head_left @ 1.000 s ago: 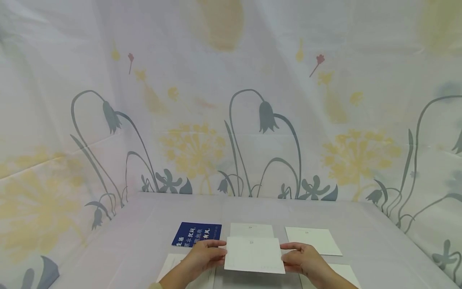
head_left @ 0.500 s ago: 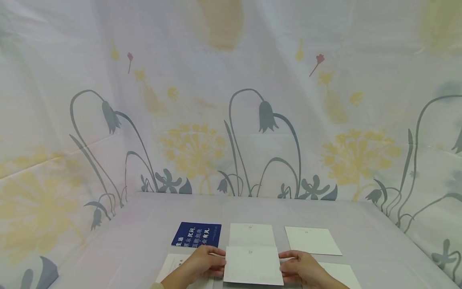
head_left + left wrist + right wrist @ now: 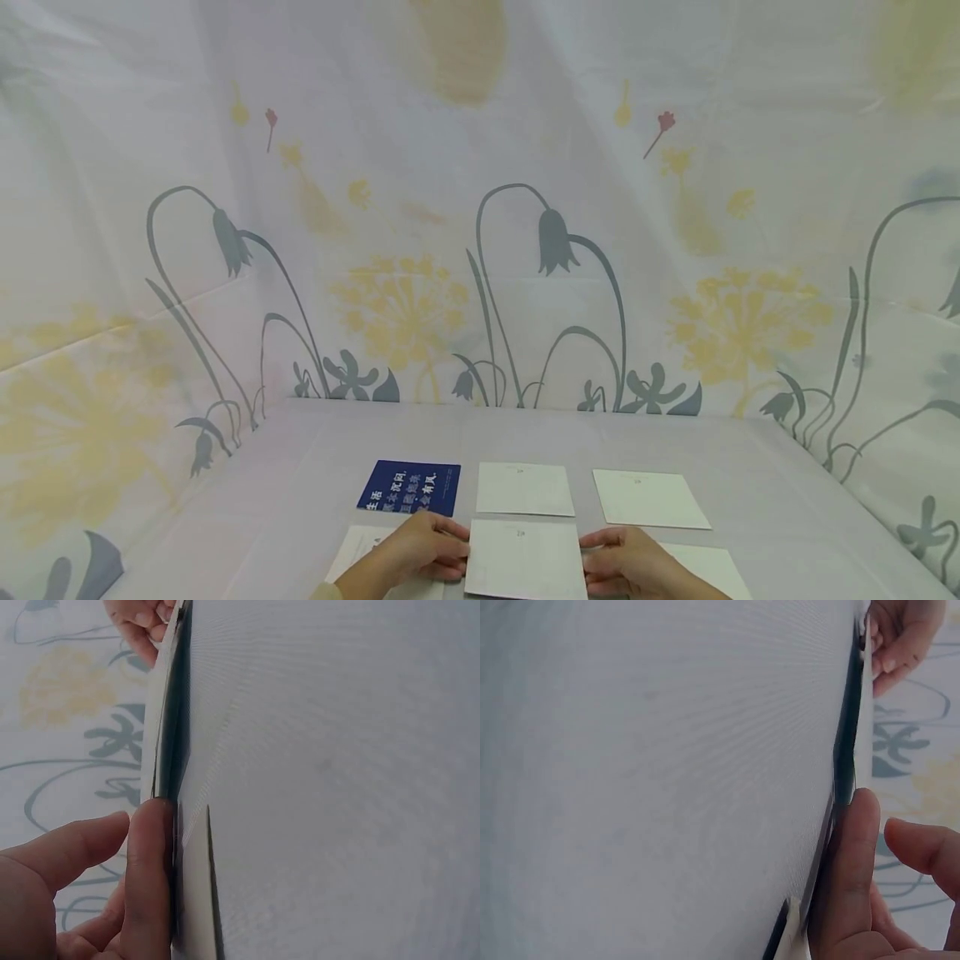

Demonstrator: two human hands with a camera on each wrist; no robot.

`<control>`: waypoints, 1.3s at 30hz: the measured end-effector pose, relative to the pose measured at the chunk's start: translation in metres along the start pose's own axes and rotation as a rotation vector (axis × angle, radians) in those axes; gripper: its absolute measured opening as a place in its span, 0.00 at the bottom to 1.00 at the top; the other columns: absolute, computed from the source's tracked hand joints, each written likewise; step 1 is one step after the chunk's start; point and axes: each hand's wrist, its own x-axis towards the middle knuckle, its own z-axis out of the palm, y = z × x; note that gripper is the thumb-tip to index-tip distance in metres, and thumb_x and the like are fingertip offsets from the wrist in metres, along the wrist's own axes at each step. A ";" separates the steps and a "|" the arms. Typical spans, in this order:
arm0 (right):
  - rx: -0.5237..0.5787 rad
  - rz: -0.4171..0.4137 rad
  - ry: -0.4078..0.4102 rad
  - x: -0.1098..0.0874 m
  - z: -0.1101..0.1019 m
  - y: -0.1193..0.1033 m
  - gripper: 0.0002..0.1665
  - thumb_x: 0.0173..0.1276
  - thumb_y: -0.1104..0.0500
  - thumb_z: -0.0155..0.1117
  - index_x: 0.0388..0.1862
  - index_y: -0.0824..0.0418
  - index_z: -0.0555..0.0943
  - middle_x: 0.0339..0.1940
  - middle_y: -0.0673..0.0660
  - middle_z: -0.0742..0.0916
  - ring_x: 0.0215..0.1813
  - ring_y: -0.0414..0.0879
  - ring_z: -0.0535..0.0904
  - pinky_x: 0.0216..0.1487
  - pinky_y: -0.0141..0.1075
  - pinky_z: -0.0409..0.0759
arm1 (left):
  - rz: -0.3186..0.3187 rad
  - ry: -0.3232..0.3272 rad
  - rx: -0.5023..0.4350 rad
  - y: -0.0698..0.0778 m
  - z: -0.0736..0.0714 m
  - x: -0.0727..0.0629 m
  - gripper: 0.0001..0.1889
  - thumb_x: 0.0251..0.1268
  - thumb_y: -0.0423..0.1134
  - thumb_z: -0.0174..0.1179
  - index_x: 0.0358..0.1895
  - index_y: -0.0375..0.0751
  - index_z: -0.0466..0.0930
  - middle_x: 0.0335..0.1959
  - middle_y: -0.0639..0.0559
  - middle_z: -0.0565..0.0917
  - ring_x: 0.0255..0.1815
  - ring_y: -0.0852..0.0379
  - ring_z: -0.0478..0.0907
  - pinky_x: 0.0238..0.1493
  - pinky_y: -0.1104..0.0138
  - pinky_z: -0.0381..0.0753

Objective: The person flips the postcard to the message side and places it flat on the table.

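In the head view a white postcard (image 3: pixel 525 562) with a small printed mark lies between my two hands, low over the table. My left hand (image 3: pixel 420 546) touches its left edge and my right hand (image 3: pixel 630 560) its right edge. The left wrist view has the left index fingertip (image 3: pixel 154 817) at the card's side, the thumb apart from it. On the right, the index fingertip (image 3: pixel 865 806) touches likewise, thumb also apart. A dark gap shows below the card. Just behind it lies another white postcard (image 3: pixel 525 490).
A dark blue postcard (image 3: pixel 412 486) with white lettering lies at back left. In front of it is a white card (image 3: pixel 356 546), partly under my left arm. To the right are a white card (image 3: pixel 651 500) and another (image 3: pixel 708 568), partly hidden. A flowered curtain (image 3: pixel 480 250) surrounds the table.
Both hands have brought the white postcard down and toward me. Its back edge no longer covers the postcard behind it. The other cards have stayed put.
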 end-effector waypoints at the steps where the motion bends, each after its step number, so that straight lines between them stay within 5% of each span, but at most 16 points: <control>1: -0.003 -0.001 0.003 0.000 0.000 0.000 0.21 0.61 0.71 0.60 0.51 0.82 0.70 0.31 0.59 0.82 0.28 0.42 0.82 0.33 0.31 0.82 | 0.002 -0.001 0.002 0.000 0.000 0.000 0.09 0.57 0.24 0.59 0.42 0.26 0.78 0.24 0.46 0.82 0.23 0.59 0.80 0.28 0.70 0.82; 18: -0.057 -0.040 0.025 -0.001 -0.003 -0.009 0.22 0.60 0.70 0.60 0.52 0.80 0.70 0.29 0.56 0.81 0.31 0.43 0.80 0.37 0.36 0.82 | 0.046 0.019 -0.036 0.003 -0.011 -0.003 0.16 0.57 0.27 0.60 0.49 0.24 0.74 0.28 0.44 0.80 0.26 0.56 0.81 0.30 0.66 0.83; 39: -0.040 -0.090 0.051 0.018 0.018 -0.028 0.24 0.59 0.67 0.60 0.54 0.77 0.70 0.30 0.57 0.80 0.32 0.45 0.79 0.39 0.39 0.82 | 0.080 0.039 -0.015 0.013 -0.051 -0.002 0.23 0.57 0.28 0.61 0.55 0.20 0.69 0.36 0.43 0.81 0.35 0.51 0.82 0.38 0.63 0.83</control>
